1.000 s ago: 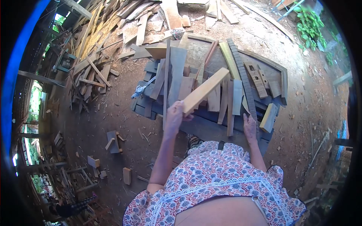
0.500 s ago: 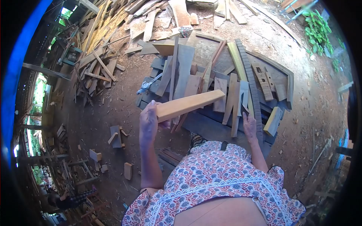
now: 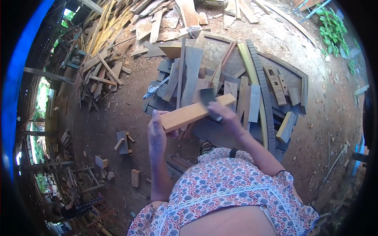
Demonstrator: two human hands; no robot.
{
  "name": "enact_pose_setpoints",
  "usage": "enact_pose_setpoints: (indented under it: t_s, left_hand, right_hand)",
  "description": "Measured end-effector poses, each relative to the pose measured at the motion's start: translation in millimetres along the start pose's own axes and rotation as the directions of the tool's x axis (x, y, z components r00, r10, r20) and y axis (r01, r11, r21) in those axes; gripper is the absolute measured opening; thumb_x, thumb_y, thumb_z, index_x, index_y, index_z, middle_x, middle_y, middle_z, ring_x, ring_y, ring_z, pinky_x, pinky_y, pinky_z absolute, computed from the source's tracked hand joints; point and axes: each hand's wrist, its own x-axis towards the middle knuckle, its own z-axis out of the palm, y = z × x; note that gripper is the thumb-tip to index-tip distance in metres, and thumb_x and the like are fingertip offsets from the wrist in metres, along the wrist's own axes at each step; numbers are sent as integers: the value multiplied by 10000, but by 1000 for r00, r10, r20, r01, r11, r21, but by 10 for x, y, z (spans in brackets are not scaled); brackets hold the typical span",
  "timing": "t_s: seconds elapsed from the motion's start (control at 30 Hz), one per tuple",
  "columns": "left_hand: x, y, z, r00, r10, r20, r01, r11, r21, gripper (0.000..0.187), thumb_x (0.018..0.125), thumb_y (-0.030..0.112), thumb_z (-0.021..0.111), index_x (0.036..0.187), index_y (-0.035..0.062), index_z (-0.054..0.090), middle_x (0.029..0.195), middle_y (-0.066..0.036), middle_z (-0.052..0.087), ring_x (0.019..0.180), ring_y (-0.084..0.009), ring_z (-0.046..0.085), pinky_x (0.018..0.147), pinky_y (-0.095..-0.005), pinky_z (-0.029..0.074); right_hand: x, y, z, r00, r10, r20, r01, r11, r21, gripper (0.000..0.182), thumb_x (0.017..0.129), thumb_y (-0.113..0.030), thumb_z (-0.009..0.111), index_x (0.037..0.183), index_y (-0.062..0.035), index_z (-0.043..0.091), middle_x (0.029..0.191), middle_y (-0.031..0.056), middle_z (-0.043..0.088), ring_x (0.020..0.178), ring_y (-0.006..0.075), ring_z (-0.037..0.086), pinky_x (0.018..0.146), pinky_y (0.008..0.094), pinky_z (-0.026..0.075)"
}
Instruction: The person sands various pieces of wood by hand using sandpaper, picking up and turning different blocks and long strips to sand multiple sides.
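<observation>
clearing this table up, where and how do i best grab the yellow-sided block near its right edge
I'd pinch the yellow-sided block at mid-length, across its long sides, coming from above and the right: it looks narrow that way, with nothing resting on top.

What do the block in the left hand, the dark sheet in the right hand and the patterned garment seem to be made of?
Block: bare wood, apparently unvarnished, judging by its pale tan, matte faces.
Dark sheet: possibly sandpaper, being thin and dark, but blur hides any grit.
Patterned garment: soft printed fabric, shown by its folds and floral print; fibre unclear.
</observation>
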Motion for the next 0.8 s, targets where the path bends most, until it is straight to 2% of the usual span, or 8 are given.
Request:
enact_pose_setpoints:
  t_s: [0.07, 0.13, 0.2, 0.3, 0.43, 0.57, 0.63, 0.8]
  left_hand:
    - [18, -72, -63, 1000, 6, 20, -6, 1000, -7, 640, 944, 563, 252, 945, 8, 572, 678, -71, 602, 521, -118, 585, 455, -216, 474]
    - [37, -66, -86, 998, 32, 53, -31, 999, -13, 642, 943, 563, 260, 946, 4, 578, 681, -73, 604, 528, -119, 589, 464, -216, 479]
    - [17, -46, -74, 997, 5, 79, -4, 1000, -10, 639, 946, 554, 277, 952, -4, 588, 697, -80, 613, 536, -119, 595, 476, -220, 484]
    - [-5, -28, -44, 997, 22, 70, -25, 999, 35, 638, 952, 541, 280, 974, -14, 595, 709, -83, 617, 572, -112, 602, 498, -216, 482]
    - [-25, -37, -60, 991, 131, 36, -134, 980, 148, 642, 959, 530, 274, 995, -25, 594, 723, -79, 618, 613, -101, 600, 520, -207, 474]
    - [-45, -97, -142, 994, 56, 93, -64, 994, 86, 635, 961, 525, 272, 1132, -21, 548, 839, -85, 607, 632, -111, 591, 550, -216, 475]
    - [-58, -88, -166, 996, 45, 78, -49, 998, 38, 640, 959, 530, 270, 1178, -13, 527, 885, -87, 600, 623, -117, 586, 558, -223, 478]
    - [-149, -124, -154, 832, 267, 486, -143, 950, -276, 594, 896, 484, 514, 1245, 5, 488, 931, -78, 586, 626, -132, 579, 605, -230, 493]
  right_hand:
    - [-336, 825, 115, 936, 350, -18, -340, 920, 194, 393, 820, 69, 470, 1182, -52, 565, 1223, 141, 563, 1160, 262, 525, 1001, 351, 422]
    - [-427, 1132, -97, 815, 564, 132, -577, 810, 103, 399, 860, 57, 425, 1234, -43, 521, 1192, 159, 581, 1115, 254, 558, 967, 322, 442]
    - [-216, 784, -169, 876, 473, 91, -481, 863, 153, 386, 853, 34, 471, 1219, -66, 542, 1200, 151, 576, 1126, 251, 551, 961, 333, 445]
    - [285, -458, -279, 995, 33, 95, -48, 986, 160, 395, 816, 11, 545, 1194, -103, 568, 1220, 124, 567, 1155, 250, 532, 987, 352, 428]
    - [298, -652, -77, 954, -296, 54, 291, 952, 90, 424, 780, 21, 572, 1187, -95, 565, 1228, 115, 562, 1171, 247, 520, 1014, 371, 408]
    - [-138, 914, 204, 985, 150, -85, -143, 987, 79, 307, 881, -48, 497, 1176, -82, 572, 1093, 163, 617, 1032, 297, 593, 895, 366, 478]
    - [-308, 1302, -38, 727, 681, 93, -681, 732, -32, 297, 933, -130, 446, 1207, -135, 559, 1009, 192, 634, 967, 332, 610, 822, 382, 483]
    - [-464, 1284, -12, 787, 616, 34, -617, 785, 58, 305, 946, -186, 450, 1234, -156, 543, 1012, 196, 633, 961, 338, 613, 804, 381, 472]
